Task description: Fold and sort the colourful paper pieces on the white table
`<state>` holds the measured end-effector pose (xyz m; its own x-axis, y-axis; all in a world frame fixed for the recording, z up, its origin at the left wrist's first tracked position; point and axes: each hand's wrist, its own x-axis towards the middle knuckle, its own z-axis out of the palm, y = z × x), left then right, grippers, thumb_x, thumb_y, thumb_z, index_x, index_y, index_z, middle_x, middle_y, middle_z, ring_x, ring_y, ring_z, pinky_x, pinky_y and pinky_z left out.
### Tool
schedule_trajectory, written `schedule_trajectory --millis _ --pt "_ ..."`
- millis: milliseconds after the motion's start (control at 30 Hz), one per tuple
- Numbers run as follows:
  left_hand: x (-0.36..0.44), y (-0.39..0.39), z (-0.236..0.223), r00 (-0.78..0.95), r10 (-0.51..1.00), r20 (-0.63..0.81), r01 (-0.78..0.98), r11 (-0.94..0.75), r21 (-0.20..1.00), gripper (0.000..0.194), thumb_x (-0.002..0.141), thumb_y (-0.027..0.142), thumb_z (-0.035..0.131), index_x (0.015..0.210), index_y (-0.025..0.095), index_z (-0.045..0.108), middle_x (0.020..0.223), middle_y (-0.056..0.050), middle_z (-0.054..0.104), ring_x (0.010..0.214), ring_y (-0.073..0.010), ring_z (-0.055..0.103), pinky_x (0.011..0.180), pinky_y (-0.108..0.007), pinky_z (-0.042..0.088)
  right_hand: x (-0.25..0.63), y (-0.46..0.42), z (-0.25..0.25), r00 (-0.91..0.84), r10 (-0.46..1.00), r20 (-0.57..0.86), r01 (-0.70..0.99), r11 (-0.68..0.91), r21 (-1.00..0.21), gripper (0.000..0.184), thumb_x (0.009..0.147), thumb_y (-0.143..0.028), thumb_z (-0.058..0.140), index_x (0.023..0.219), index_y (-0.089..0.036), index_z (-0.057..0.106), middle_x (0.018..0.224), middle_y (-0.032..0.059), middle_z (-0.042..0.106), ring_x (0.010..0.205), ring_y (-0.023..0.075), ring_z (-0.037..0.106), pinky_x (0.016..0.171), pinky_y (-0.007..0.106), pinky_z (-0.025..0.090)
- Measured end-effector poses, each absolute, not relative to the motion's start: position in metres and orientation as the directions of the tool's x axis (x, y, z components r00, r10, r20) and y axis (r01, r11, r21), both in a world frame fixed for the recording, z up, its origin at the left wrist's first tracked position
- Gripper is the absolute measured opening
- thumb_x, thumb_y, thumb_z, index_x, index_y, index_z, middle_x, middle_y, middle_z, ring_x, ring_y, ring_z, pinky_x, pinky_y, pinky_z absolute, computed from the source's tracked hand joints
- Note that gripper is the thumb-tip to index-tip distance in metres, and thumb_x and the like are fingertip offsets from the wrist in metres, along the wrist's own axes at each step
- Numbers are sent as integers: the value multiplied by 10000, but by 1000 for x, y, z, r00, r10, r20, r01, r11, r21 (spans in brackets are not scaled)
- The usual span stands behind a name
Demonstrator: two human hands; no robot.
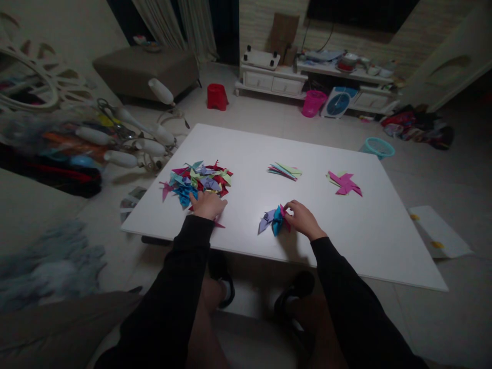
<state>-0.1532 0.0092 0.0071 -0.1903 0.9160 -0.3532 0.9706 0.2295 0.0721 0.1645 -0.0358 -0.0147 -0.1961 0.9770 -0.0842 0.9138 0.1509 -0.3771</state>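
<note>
A white low table (307, 236) stands in front of me. My left hand (207, 204) reaches into the near edge of a heap of folded coloured paper pieces (198, 180); its fingers are curled on the pieces, and what they grip is hidden. My right hand (303, 219) pinches a small assembly of folded paper (273, 219), lilac, blue and pink, resting on the table near its front edge.
A thin stack of coloured paper sheets (285, 170) and a pink folded pinwheel shape (345, 183) lie farther back on the table. On the floor are a red stool (217, 96), a pink bin (312, 102), a teal basket (378, 147) and a rack with white handles (126, 138) at left.
</note>
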Motion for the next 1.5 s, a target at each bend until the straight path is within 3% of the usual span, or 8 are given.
schedule_trajectory --millis 133,267,433,733,967,1500 --pt "-149 8 11 -187 946 -264 973 216 85 491 860 469 489 1163 146 703 1390 -217 575 1369 -407 400 1171 -614 116 165 -35 -16 -205 976 -71 911 164 -378 148 931 -251 556 954 -195 691 1002 68 645 823 174 589 751 289 415" --pt "-141 5 24 -183 980 -78 973 192 131 379 882 412 504 1018 133 722 1216 -215 662 1262 -393 475 1095 -577 261 166 -35 -15 -193 981 -28 906 167 -389 140 925 -263 566 937 -197 689 1000 66 647 874 192 595 762 301 416" --pt "-127 4 38 -119 990 77 965 97 246 182 855 214 545 858 162 719 980 -181 692 1171 -382 502 986 -565 329 163 -36 -11 -172 984 50 895 177 -409 104 903 -241 575 905 -199 670 989 61 650 933 213 596 803 317 421" --pt "-76 -5 39 196 977 89 857 -215 468 205 791 63 562 733 214 688 892 -87 701 1067 -297 555 950 -490 306 161 -40 -5 -148 977 154 842 207 -498 99 892 -232 562 847 -204 646 917 52 643 824 193 590 728 310 443" --pt "-39 -15 32 324 926 194 767 -378 518 161 833 98 552 945 212 564 905 -29 663 927 -219 587 870 -397 296 151 -47 9 -168 948 270 750 301 -589 90 897 -205 564 949 -206 636 945 50 651 836 190 604 714 309 474" --pt "-13 -7 21 412 894 173 686 -430 588 162 867 142 579 991 216 506 952 -23 668 953 -216 595 869 -375 289 159 -34 4 -199 952 231 764 299 -572 118 919 -240 588 923 -203 700 876 46 628 811 187 592 734 310 474"
